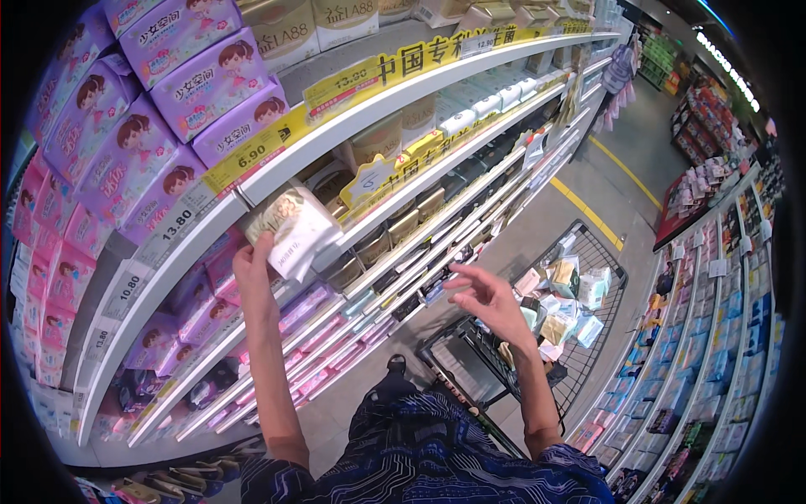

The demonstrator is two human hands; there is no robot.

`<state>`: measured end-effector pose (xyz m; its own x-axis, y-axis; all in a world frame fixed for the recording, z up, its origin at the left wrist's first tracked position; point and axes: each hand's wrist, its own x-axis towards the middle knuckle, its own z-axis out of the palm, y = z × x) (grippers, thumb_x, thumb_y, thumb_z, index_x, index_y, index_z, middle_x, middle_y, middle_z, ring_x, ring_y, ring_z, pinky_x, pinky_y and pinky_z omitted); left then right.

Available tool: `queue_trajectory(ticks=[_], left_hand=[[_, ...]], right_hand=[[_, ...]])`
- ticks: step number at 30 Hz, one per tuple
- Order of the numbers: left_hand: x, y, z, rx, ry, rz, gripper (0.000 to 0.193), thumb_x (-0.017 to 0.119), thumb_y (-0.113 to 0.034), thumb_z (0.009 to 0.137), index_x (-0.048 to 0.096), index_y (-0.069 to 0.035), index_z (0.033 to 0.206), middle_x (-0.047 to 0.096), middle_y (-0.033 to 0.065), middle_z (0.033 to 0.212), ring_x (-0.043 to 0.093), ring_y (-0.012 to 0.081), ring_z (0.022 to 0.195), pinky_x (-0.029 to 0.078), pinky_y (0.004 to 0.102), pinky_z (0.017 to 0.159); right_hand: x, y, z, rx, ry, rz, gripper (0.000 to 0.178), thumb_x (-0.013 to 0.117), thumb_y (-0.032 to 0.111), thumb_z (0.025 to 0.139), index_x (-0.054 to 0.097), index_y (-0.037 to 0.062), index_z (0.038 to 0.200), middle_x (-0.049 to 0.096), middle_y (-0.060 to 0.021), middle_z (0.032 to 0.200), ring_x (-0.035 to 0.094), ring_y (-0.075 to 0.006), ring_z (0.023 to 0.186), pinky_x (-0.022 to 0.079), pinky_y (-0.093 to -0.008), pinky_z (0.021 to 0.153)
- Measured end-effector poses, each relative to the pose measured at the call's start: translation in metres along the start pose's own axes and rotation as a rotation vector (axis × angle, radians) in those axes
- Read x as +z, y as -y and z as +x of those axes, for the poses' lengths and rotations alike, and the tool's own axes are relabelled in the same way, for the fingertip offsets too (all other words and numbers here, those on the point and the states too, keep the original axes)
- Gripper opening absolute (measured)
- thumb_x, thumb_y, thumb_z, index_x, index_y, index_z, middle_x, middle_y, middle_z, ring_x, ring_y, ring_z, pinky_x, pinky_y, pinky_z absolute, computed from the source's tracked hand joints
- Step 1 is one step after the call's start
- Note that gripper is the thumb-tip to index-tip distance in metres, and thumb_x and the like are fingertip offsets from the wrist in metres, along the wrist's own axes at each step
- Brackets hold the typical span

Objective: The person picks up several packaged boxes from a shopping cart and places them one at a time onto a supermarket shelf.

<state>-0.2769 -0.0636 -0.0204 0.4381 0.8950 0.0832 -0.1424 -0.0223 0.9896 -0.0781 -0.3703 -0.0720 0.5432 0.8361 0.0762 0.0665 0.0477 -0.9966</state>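
My left hand (252, 267) is closed on the lower left side of a soft white-and-gold package (295, 235), probably a pack of sanitary pads. That package is tilted in front of the shelf edge, just below the price strip. Over the aisle floor, my right hand (491, 301) hovers with its fingers apart and nothing in them. It is between the shelving and the shopping cart (620, 277). Inside the cart is a loose heap of small packages (558, 290), white, gold and pale green. More gold-and-white packs (376, 141) stand on the shelf behind the held one.
Purple packs (206, 92) are stacked high at the left, with pink packs (71, 277) beside them. White shelf edges (336, 113) carry yellow price strips. Another stocked shelf (672, 370) runs along the right. A red display stand (705, 160) is farther down the aisle.
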Motion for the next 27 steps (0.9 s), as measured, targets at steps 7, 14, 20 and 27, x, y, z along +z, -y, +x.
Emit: queue_trajectory(ticks=[7,14,20,27], left_hand=[[0.025,-0.009,0.041,-0.102,-0.015,-0.096,0.055,0.068,-0.021,0.09,0.043,0.002,0.133,0.059,0.0125,0.119,0.064,0.0148,0.09,0.053,0.0276,0.065],[0.053,0.005,0.069,0.319,0.033,0.137,0.053,0.071,-0.015,0.086,0.048,0.005,0.13,0.055,0.0168,0.126,0.055,0.0224,0.112,0.043,0.0335,0.096],[0.06,0.009,0.065,0.329,0.055,0.597,0.075,0.08,-0.03,0.076,0.045,0.005,0.133,0.052,0.0223,0.13,0.05,0.0298,0.119,0.036,0.0371,0.103],[0.051,0.022,0.077,0.396,0.187,0.482,0.074,0.08,-0.016,0.077,0.039,0.007,0.134,0.053,0.0201,0.129,0.052,0.0267,0.117,0.037,0.0336,0.103]], right_hand=[[0.007,-0.033,-0.021,0.159,-0.062,0.07,0.044,0.066,0.013,0.091,0.053,0.0011,0.132,0.067,-0.0076,0.106,0.06,-0.0075,0.086,0.048,-0.0222,0.076],[-0.001,-0.052,-0.037,0.24,-0.151,0.101,0.044,0.067,0.014,0.091,0.054,-0.0008,0.13,0.068,-0.0058,0.105,0.059,-0.0057,0.085,0.048,-0.0216,0.075],[-0.003,-0.068,-0.045,0.261,-0.141,0.071,0.041,0.065,0.013,0.092,0.055,-0.0013,0.128,0.068,-0.0057,0.105,0.059,-0.0055,0.084,0.047,-0.0214,0.074],[-0.003,-0.076,-0.044,0.263,-0.133,0.071,0.038,0.065,0.013,0.092,0.057,-0.0018,0.126,0.069,-0.0063,0.103,0.061,-0.0059,0.084,0.048,-0.0219,0.074]])
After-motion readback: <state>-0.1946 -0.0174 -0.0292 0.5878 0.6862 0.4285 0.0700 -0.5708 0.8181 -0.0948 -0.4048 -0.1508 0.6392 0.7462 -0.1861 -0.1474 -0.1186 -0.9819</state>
